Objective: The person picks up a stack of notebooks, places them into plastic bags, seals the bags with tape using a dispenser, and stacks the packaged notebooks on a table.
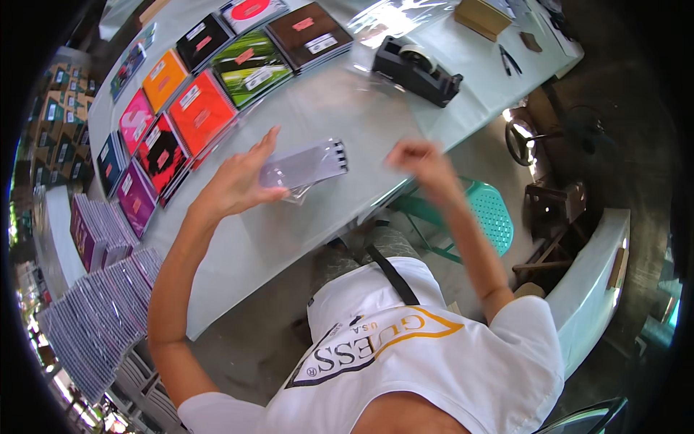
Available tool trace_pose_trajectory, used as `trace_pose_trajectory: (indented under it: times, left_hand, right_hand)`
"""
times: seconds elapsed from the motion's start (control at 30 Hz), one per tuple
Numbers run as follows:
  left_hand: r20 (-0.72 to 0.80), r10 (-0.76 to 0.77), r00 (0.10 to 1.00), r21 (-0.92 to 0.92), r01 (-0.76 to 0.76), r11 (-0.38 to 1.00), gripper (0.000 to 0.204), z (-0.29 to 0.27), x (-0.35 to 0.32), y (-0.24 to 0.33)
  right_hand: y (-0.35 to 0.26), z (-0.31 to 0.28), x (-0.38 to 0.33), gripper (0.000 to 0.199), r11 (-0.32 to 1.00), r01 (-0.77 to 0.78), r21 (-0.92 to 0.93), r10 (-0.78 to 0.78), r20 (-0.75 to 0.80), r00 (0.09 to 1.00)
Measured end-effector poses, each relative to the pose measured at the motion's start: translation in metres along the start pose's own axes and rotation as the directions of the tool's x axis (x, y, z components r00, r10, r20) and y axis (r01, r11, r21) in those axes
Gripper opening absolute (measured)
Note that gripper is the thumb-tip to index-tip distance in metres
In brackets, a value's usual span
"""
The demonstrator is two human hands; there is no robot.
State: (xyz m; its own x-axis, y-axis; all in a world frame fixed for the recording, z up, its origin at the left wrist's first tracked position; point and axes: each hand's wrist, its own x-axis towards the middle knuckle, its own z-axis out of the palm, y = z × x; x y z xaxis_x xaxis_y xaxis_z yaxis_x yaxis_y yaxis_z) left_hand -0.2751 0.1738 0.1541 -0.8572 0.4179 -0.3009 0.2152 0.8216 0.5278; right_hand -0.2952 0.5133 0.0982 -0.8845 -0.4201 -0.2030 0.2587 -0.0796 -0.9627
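Note:
My left hand (242, 177) grips a flat pack in clear plastic (303, 165) by its left end, thumb on the near side and fingers on the far side. The pack is pale and greyish, tilted above the table, with a row of black marks or loops along its right end. A bit of clear plastic (298, 195) shows below it. To the right of the pack, my right hand (421, 158) is raised and blurred by motion. Its fingers look curled and pinched together; anything between them is too small to make out.
Wrapped notebooks in bright colours (202, 108) lie in rows on the white table (253, 260). A black tape dispenser (417, 70) stands beyond my right hand, near dark pliers (510, 61). A green stool (486, 217) stands by the table. Tall notebook stacks (101, 318) are at the left.

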Motion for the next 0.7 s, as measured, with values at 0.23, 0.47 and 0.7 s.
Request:
trace_pose_trajectory:
  times: [0.23,0.47,0.7]
  left_hand:
    - [-0.057,0.102,0.993,0.039,-0.100,0.994,0.104,0.008,-0.002,-0.005]
    - [-0.047,0.185,0.982,0.011,-0.184,0.983,0.094,0.018,-0.009,-0.002]
    - [0.124,-0.474,0.872,-0.984,0.048,-0.169,0.071,0.154,-0.073,-0.039]
  right_hand:
    - [0.055,0.170,0.002,0.023,0.976,-0.076,0.202,0.145,-0.350,0.925]
    - [0.090,0.133,0.005,0.039,0.910,-0.186,-0.370,0.094,-0.251,0.963]
    - [0.099,0.029,0.007,0.056,0.364,-0.719,0.592,0.544,0.492,0.680]
